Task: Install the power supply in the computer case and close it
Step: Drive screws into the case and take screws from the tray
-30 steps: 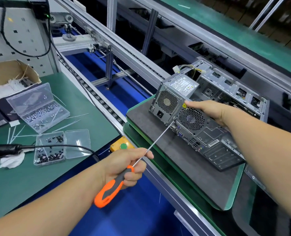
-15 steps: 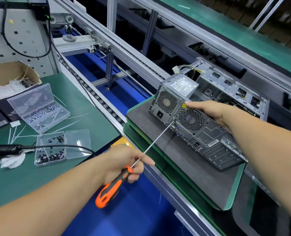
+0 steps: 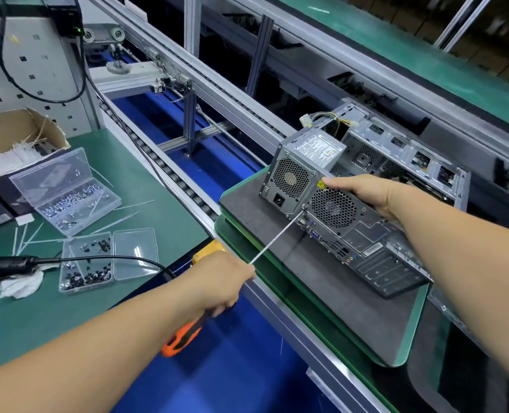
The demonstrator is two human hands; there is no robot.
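The open computer case (image 3: 375, 242) lies on its side on a dark pallet (image 3: 322, 281), rear panel toward me. The grey power supply (image 3: 304, 168) sits in its left end, fan grille and mains socket facing me, cables trailing behind. My left hand (image 3: 220, 281) grips the orange-and-black handle of a long screwdriver (image 3: 277, 236). Its tip rests at the supply's lower right corner, by the case fan grille. My right hand (image 3: 363, 192) grips the top edge of the case next to the supply.
On the green bench at left stand a clear box of silver screws (image 3: 68, 201), a tray of black screws (image 3: 86, 263), a cardboard box of cable ties (image 3: 11, 144) and a black power tool (image 3: 6, 263) with cable. Conveyor rails (image 3: 187, 76) run behind.
My left hand has turned over on the screwdriver handle, so its back faces up and hides more of the handle. The tip stays at the same corner. My right hand has not moved.
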